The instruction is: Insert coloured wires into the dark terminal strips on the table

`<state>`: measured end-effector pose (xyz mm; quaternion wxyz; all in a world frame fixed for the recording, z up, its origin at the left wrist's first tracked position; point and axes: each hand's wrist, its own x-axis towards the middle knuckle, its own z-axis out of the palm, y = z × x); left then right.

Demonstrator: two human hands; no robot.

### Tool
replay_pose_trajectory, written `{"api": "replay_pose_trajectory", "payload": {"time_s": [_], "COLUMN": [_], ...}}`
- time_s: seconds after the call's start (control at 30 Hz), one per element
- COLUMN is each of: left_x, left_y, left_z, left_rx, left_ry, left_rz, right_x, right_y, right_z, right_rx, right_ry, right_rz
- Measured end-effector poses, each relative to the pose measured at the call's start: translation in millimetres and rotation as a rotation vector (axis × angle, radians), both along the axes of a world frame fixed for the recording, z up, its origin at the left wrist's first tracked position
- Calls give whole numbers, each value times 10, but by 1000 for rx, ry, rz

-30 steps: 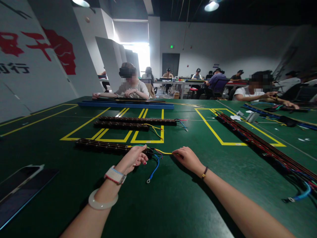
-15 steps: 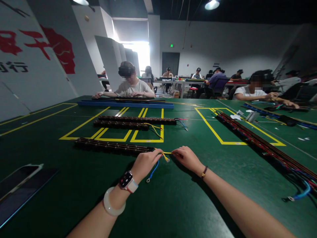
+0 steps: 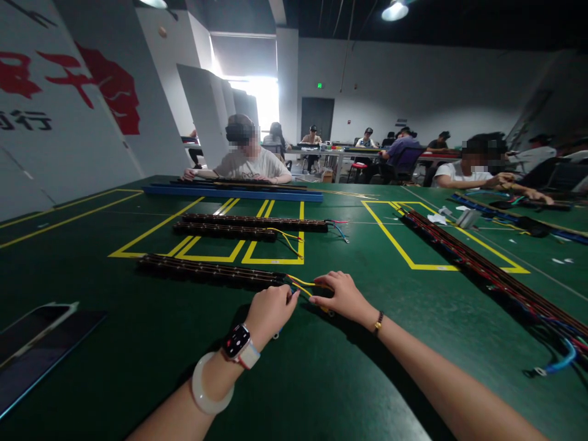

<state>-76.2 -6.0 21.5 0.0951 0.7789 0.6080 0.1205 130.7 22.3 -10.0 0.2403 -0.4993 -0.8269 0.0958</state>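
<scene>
A long dark bar-shaped wire bundle [image 3: 206, 271] lies in front of me, and two yellow wires [image 3: 301, 288] come out of its right end. My left hand [image 3: 271, 309] is at that end, its fingers drawn together; what they pinch is hidden. Below it, a ring terminal [image 3: 275, 335] peeks out, while most of its blue wire is behind the hand. My right hand [image 3: 342, 297] has thumb and fingers apart around the yellow wires. One wire runs behind its fingers, the other passes by the thumb to a ring terminal [image 3: 331, 313] under the hand.
Two similar bundles [image 3: 252, 222] lie beyond, on yellow tape outlines. A longer bundle with red and blue wires [image 3: 487, 269] stretches along the right. Flat dark devices [image 3: 50, 349] lie at left. Across the green table a person [image 3: 248, 156] works by a blue channel [image 3: 229, 192].
My right hand has opened from its pinch on a yellow wire. My left fingers have left the other yellow wire and dropped slightly. That wire now extends right, toward my right thumb.
</scene>
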Motion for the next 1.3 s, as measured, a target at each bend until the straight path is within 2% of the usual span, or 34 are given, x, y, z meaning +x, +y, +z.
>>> {"api": "replay_pose_trajectory", "payload": {"time_s": [0.13,0.37,0.47,0.6,0.8,0.97,1.1,1.23,1.3], "left_x": [-1,-3,48,103,134,217,240,223,218], "left_y": [11,74,55,14,2,-8,-13,-4,-2], "left_z": [-20,-96,-71,-57,-69,-145,-221,-229,-213], "left_rx": [-118,-452,-639,-821,-893,-813,-810,-828,-864], "left_ry": [-177,-692,-1005,-1319,-1520,-1636,-1656,-1651,-1654], "left_rz": [42,26,99,124,34,75,134,144,154], "right_x": [-69,-100,-123,-166,-286,-482,-575,-499,-435], "right_y": [10,7,-4,-36,-256,-524,-661,-635,-586], "right_z": [-7,-12,-19,-23,77,119,171,415,554], "right_rx": [-88,-210,-159,32,260,363,228,20,-31], "right_ry": [-12,174,167,-10,-413,-493,-363,-261,-218], "right_rz": [-1,-15,-31,-69,5,26,3,89,95]}}
